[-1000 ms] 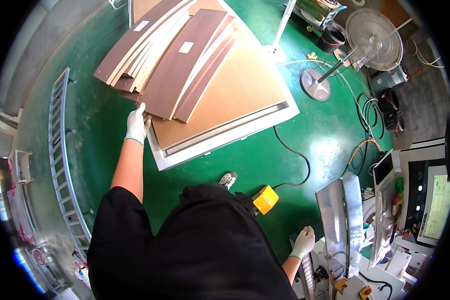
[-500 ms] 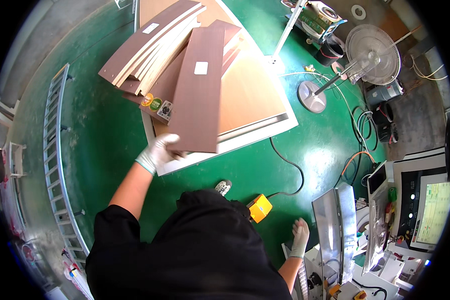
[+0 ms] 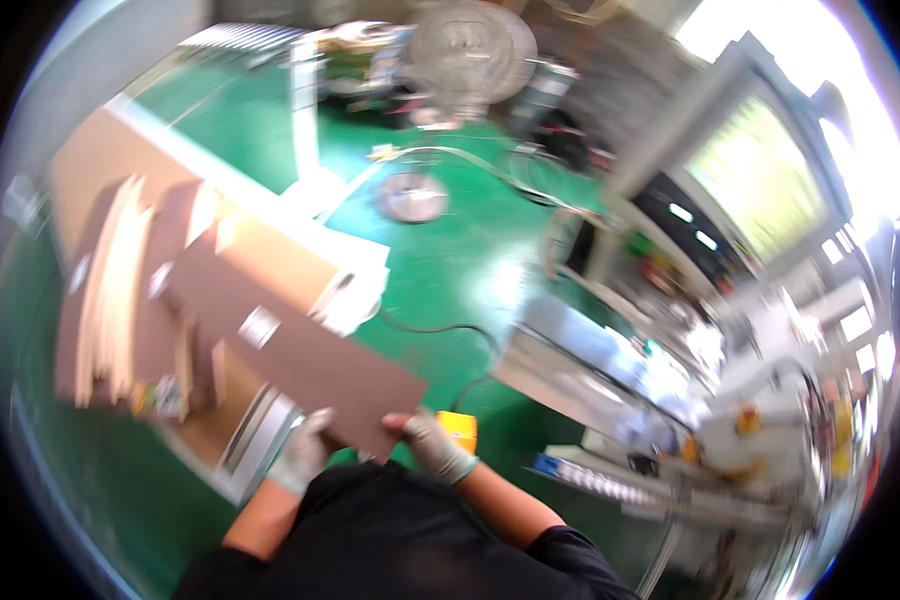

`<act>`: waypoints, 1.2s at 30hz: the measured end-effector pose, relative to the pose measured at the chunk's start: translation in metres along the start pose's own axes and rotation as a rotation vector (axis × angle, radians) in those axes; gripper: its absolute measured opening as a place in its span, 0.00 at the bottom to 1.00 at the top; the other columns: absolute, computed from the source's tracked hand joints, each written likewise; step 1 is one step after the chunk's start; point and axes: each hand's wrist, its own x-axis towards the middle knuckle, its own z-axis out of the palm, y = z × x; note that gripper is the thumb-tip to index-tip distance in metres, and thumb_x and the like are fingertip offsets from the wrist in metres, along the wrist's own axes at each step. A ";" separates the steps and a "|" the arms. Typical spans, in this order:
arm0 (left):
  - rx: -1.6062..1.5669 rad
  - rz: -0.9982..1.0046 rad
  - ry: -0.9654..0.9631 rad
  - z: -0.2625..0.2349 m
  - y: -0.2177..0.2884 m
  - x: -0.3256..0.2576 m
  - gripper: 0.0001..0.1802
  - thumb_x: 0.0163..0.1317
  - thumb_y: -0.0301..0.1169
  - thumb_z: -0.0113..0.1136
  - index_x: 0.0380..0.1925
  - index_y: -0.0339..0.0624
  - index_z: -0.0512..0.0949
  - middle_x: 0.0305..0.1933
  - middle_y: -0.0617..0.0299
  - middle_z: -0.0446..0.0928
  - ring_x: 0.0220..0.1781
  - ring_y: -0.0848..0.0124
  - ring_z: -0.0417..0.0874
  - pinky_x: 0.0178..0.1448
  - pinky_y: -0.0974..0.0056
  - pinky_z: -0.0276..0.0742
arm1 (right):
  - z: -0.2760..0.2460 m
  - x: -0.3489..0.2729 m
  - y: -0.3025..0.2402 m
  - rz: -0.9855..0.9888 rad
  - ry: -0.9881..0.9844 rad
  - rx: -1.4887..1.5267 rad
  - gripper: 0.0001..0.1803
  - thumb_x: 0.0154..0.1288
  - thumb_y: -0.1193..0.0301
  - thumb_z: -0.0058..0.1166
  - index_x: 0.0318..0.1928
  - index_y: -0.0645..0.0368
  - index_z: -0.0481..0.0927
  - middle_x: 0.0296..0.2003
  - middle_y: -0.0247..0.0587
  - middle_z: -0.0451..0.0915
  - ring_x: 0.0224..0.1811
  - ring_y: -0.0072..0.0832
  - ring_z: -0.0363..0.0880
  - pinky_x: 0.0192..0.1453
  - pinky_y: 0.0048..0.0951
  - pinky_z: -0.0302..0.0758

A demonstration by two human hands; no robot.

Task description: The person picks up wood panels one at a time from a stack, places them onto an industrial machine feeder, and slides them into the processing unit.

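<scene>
A long flat brown board (image 3: 315, 350) with a white label slants across in front of me, its near end close to my body. At that end's left corner, my left hand (image 3: 304, 450), in a pale glove, is closed on the edge. My right hand (image 3: 428, 442), also gloved, grips the right corner with the thumb on top. The board's far end reaches over a stack of brown panels (image 3: 175, 235) with pale edges. Beneath them is a low platform (image 3: 275, 250) with a light-brown top and white border. Motion blurs the whole picture.
A yellow box (image 3: 457, 430) sits on the green floor beside my right hand, near a black cable (image 3: 440, 328). Rightward stand a machine with a shiny metal cover (image 3: 580, 365) and a lit screen (image 3: 755, 185). A standing fan (image 3: 467, 55) is at the back.
My view has turned to the right. My right hand has come from the machine side onto the board's near end, which is now closer to my body. The left hand keeps its hold.
</scene>
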 end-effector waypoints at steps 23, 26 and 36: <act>-0.160 -0.276 -0.207 0.003 -0.112 0.164 0.19 0.73 0.37 0.52 0.56 0.35 0.77 0.56 0.50 0.82 0.57 0.57 0.82 0.63 0.51 0.80 | -0.279 -0.238 0.007 -0.820 1.210 1.212 0.16 0.70 0.58 0.47 0.48 0.54 0.79 0.45 0.38 0.83 0.52 0.37 0.80 0.60 0.42 0.74; -0.169 -0.384 -0.205 0.025 -0.143 0.167 0.20 0.74 0.39 0.51 0.55 0.36 0.77 0.55 0.52 0.82 0.57 0.59 0.82 0.63 0.52 0.78 | -0.301 -0.245 0.006 -0.954 1.203 1.122 0.17 0.71 0.60 0.46 0.51 0.55 0.78 0.48 0.39 0.83 0.54 0.38 0.80 0.61 0.46 0.75; 1.273 -0.496 -0.501 0.150 -0.129 0.158 0.35 0.74 0.57 0.50 0.49 0.28 0.78 0.39 0.45 0.85 0.37 0.60 0.88 0.46 0.60 0.84 | -0.340 -0.282 -0.005 -0.583 1.376 0.449 0.46 0.73 0.69 0.51 0.81 0.58 0.37 0.68 0.43 0.67 0.63 0.32 0.70 0.72 0.41 0.64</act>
